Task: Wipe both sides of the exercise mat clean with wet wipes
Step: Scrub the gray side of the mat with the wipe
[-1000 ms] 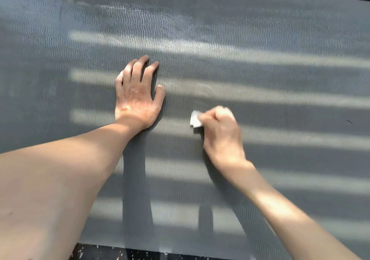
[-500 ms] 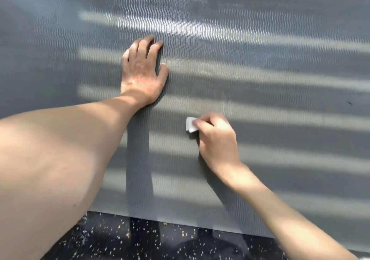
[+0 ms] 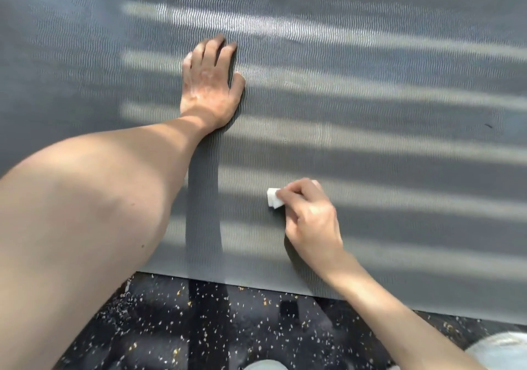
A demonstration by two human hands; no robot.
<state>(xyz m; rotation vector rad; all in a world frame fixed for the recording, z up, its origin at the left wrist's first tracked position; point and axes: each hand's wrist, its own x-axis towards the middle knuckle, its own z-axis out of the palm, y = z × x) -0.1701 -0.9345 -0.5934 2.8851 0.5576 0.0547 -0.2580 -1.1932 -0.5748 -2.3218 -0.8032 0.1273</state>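
- Grey ribbed mat [image 3: 370,113] striped with sunlight lies on black speckled floor [image 3: 228,327].
- Left hand [image 3: 209,90] presses flat, fingers straight.
- Right hand [image 3: 310,218] pinches folded white wipe [image 3: 274,197] against the mat.

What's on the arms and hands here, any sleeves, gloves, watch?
Nothing worn. The left hand and right hand are bare: no gloves, no rings visible. The left forearm and right forearm are bare too: no sleeves, watch or bands in frame. A few small dark spots mark the left forearm.
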